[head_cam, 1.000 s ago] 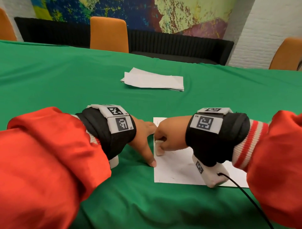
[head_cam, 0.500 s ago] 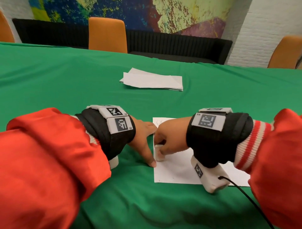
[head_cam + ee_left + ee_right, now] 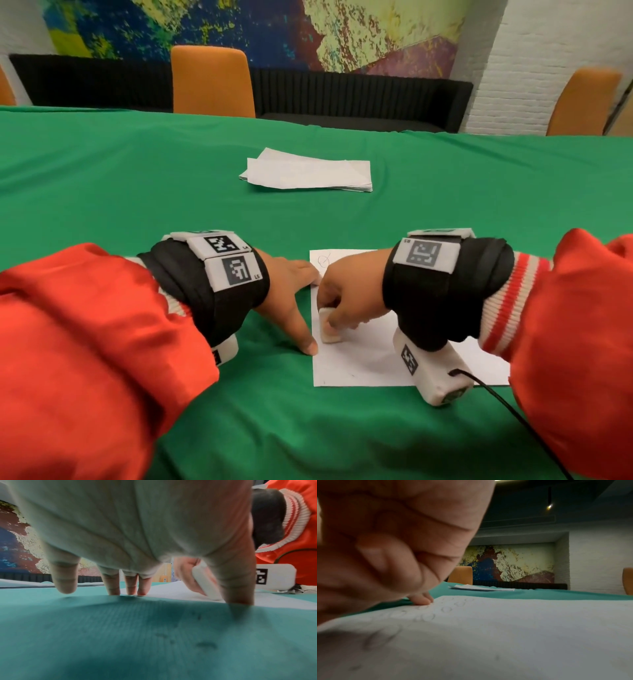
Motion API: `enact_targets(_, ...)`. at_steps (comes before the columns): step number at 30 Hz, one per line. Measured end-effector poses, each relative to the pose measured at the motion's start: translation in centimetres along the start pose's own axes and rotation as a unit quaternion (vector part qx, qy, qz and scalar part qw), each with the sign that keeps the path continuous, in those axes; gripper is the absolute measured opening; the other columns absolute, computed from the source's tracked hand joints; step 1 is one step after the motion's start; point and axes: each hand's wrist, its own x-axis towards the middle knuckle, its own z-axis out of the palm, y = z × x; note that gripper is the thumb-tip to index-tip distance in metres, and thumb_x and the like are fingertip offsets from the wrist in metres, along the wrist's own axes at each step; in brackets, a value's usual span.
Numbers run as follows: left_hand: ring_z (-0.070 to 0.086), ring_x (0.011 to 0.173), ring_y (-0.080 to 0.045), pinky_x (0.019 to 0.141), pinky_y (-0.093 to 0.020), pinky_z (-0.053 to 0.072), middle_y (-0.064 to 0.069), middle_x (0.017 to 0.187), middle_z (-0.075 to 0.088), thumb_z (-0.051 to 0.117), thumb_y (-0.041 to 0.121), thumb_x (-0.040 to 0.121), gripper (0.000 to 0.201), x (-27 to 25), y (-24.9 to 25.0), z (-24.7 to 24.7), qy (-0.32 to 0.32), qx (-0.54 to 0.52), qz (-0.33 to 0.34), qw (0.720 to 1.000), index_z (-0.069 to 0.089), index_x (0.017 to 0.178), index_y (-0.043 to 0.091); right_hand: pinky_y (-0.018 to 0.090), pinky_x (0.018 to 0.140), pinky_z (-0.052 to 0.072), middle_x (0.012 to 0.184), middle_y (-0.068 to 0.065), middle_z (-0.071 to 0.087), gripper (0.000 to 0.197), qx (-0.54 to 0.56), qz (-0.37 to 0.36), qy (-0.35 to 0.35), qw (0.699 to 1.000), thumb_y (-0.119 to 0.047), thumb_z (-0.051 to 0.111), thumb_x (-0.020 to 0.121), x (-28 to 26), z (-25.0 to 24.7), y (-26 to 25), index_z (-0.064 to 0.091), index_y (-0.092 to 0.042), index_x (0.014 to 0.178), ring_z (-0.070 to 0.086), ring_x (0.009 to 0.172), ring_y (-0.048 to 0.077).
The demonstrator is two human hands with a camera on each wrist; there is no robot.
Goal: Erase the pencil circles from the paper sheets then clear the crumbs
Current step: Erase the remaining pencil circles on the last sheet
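Observation:
A white paper sheet (image 3: 363,359) lies on the green tablecloth in front of me, with a pencil circle (image 3: 323,259) near its far left corner and faint circles (image 3: 445,609) in the right wrist view. My right hand (image 3: 346,294) grips a white eraser (image 3: 329,329) and presses its end onto the sheet's left part; the eraser (image 3: 205,582) also shows in the left wrist view. My left hand (image 3: 294,301) is spread flat, its thumb and fingertips (image 3: 130,588) pressing the sheet's left edge (image 3: 171,592) and the cloth.
A loose stack of white sheets (image 3: 308,173) lies farther back in the middle of the table. Orange chairs (image 3: 212,80) and a black bench stand behind the far edge. A black cable (image 3: 507,407) runs from my right wrist camera over the cloth.
My right hand has shifted the eraser slightly towards me along the sheet's left part, uncovering the pencil circle at the far corner. My left hand stays pressed in place.

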Motion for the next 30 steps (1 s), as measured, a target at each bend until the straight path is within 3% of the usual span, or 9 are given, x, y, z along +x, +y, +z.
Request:
enact_targets(5,0.035,0.132,-0.012,0.108,-0.03,0.031,0.013,0.145,0.031,0.071,0.065,0.065,0.097,-0.01,-0.06,0.11,0.0,-0.002,-0.007,1.0,0.026,0.143,0.027,0.02,0.049,0.03,0.063,-0.006,0.05,0.027,-0.017,0.024,0.031,0.999,-0.027,0.054,0.088,-0.17,-0.3,0.53,0.049,-0.021,0.062,0.044,0.056,0.009)
enact_targets(10,0.035,0.133,-0.012,0.108,-0.03,0.03,0.012,0.147,0.029,0.07,0.067,0.065,0.097,0.02,-0.07,0.12,0.0,0.006,-0.007,1.0,0.026,0.142,0.026,0.019,0.051,0.036,0.068,-0.006,0.057,0.015,-0.013,0.01,-0.014,1.0,-0.025,0.054,0.087,-0.28,-0.2,-0.04,0.061,-0.017,0.076,0.049,0.057,0.008)
enact_targets(14,0.034,0.133,-0.013,0.109,-0.032,0.03,0.012,0.147,0.028,0.07,0.067,0.065,0.099,-0.02,-0.08,0.07,-0.001,0.007,-0.008,1.0,0.025,0.143,0.027,0.021,0.049,0.03,0.063,-0.006,0.049,0.024,-0.035,0.023,0.007,0.999,-0.025,0.053,0.088,-0.16,-0.35,0.22,0.05,-0.019,0.064,0.042,0.055,0.008)
enact_targets(18,0.036,0.132,-0.013,0.109,-0.033,0.031,0.013,0.146,0.029,0.071,0.067,0.064,0.098,-0.02,-0.06,0.09,-0.002,0.004,-0.006,1.0,0.027,0.142,0.028,0.018,0.053,0.037,0.071,-0.004,0.059,0.015,-0.007,0.012,-0.021,1.0,-0.024,0.054,0.087,-0.37,-0.09,-0.09,0.065,-0.015,0.082,0.052,0.062,0.011)
enact_targets(23,0.035,0.133,-0.013,0.109,-0.033,0.03,0.013,0.147,0.029,0.071,0.067,0.065,0.099,-0.07,0.0,0.03,-0.003,0.005,-0.01,1.0,0.025,0.143,0.028,0.019,0.05,0.033,0.065,-0.006,0.053,0.021,-0.009,0.032,0.003,0.999,-0.024,0.053,0.087,-0.31,-0.14,0.57,0.053,-0.021,0.066,0.048,0.058,0.009)
enact_targets(27,0.036,0.132,-0.013,0.11,-0.035,0.031,0.012,0.147,0.028,0.071,0.068,0.063,0.097,-0.01,-0.05,0.03,-0.005,0.007,-0.009,1.0,0.027,0.141,0.028,0.018,0.051,0.036,0.072,-0.003,0.059,0.014,0.006,0.007,-0.024,1.0,-0.025,0.055,0.087,-0.6,-0.02,-0.16,0.062,-0.015,0.079,0.051,0.062,0.012)
enact_targets(30,0.035,0.133,-0.013,0.109,-0.033,0.031,0.013,0.147,0.028,0.071,0.067,0.064,0.098,-0.07,-0.05,0.04,-0.005,0.006,-0.012,1.0,0.025,0.143,0.028,0.02,0.05,0.031,0.065,-0.006,0.05,0.026,-0.028,0.028,0.025,0.999,-0.026,0.053,0.089,-0.43,-0.29,0.28,0.049,-0.02,0.064,0.046,0.06,0.012)
